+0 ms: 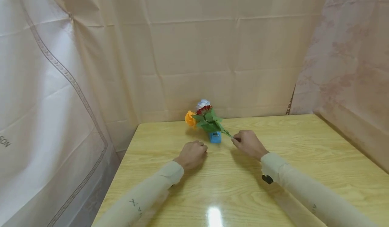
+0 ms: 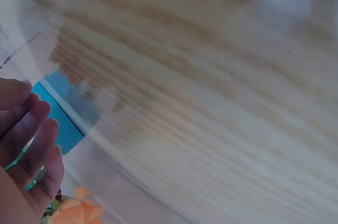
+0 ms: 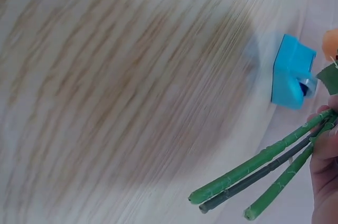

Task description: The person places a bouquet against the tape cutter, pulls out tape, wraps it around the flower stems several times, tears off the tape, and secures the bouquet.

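Observation:
My right hand (image 1: 248, 144) grips a bunch of three flowers by the stems (image 3: 259, 174), whose cut ends stick out below the fingers in the right wrist view. In the head view the blooms point to the left: an orange flower (image 1: 190, 119), a dark red flower (image 1: 204, 110) and a pale lilac-white flower (image 1: 203, 103), with green leaves (image 1: 209, 124). Just under the leaves a small blue tape dispenser (image 1: 215, 138) stands on the table. My left hand (image 1: 192, 153) is to the left of the dispenser and nearer me, its fingers (image 2: 48, 139) loosely bent and holding nothing.
The wooden table (image 1: 152, 146) has a glossy surface that mirrors light near its front. A beige cloth (image 1: 194, 51) hangs behind its far edge, and more cloths hang at the left (image 1: 54, 102) and right (image 1: 349, 68).

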A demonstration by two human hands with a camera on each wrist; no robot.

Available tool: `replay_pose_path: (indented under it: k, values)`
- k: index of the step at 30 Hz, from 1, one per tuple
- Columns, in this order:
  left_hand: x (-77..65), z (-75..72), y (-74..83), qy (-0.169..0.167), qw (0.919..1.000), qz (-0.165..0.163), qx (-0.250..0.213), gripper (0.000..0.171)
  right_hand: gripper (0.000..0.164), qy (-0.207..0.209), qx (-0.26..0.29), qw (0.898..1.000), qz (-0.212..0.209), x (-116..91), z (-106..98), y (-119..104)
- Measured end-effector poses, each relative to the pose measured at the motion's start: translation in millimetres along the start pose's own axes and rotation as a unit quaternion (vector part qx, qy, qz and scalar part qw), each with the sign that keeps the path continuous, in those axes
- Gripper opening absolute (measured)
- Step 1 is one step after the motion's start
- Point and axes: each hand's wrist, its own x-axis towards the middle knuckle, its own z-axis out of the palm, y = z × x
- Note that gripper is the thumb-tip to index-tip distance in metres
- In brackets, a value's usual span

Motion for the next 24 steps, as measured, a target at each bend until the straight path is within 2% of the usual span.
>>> replay_pose_path:
  k: [4,10,17,24]
  values:
    - [3.8,2.0,-0.5,-0.003,0.9996,-0.021,-0.018,0.011,0.019,0.012,-0.004,1.0,0.007,-6.4,-4.7,5.0]
    - [9.3,3.9,-5.5,-0.007,0.9968,-0.065,-0.046,0.009,0.019,0.025,-0.001,0.999,0.044,-15.8,-9.8,11.6]
    - [20.4,4.7,-7.5,-0.058,0.9827,-0.137,-0.111,0.022,0.019,0.033,-0.012,0.998,0.059,-24.1,-20.6,20.6]
    - [33.5,8.8,-2.9,-0.053,0.9754,-0.166,-0.135,0.023,0.019,0.048,-0.034,0.997,0.05,-35.2,-29.3,29.8]
